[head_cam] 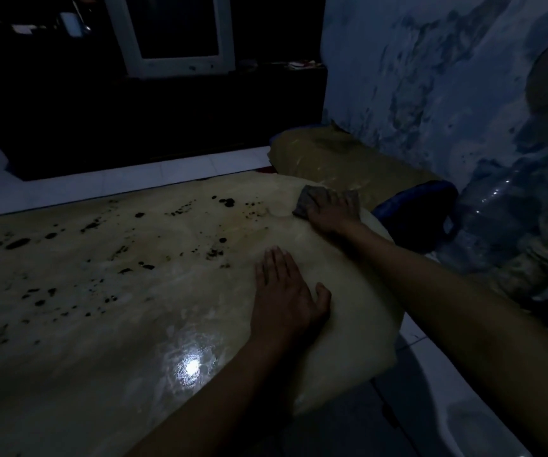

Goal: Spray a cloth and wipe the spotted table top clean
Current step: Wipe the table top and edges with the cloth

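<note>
Across the left and middle of a dim room lies a pale yellowish table top (107, 324), seen from above by a head-worn camera; dark spots (18, 243) of many sizes are scattered over its left and far parts, while the near right part looks mostly free of them; a bright glare of light (190, 368) reflects off the glossy surface near the front edge; behind the table, at the top of the view, a white-framed screen (173, 34) stands against a very dark background, with a strip of pale tiled floor (101, 183) between it and the table; moving right, the left hand (287, 291) rests palm down on the table, fingers straight and held close together, thumb angled out to the side, holding nothing; farther back and to the right, the right hand (332, 211) presses flat on a grey cloth (313, 197) at the table's far right corner, fingers spread over it; the cloth lies on the surface just right of the nearest spots; beyond that corner sits a second yellowish surface (341, 159); beside it is a dark blue rounded object (421, 212) that cannot be identified; on the far right, a mottled blue and white wall (430, 77) rises behind a clear plastic bottle (496, 219).
</note>
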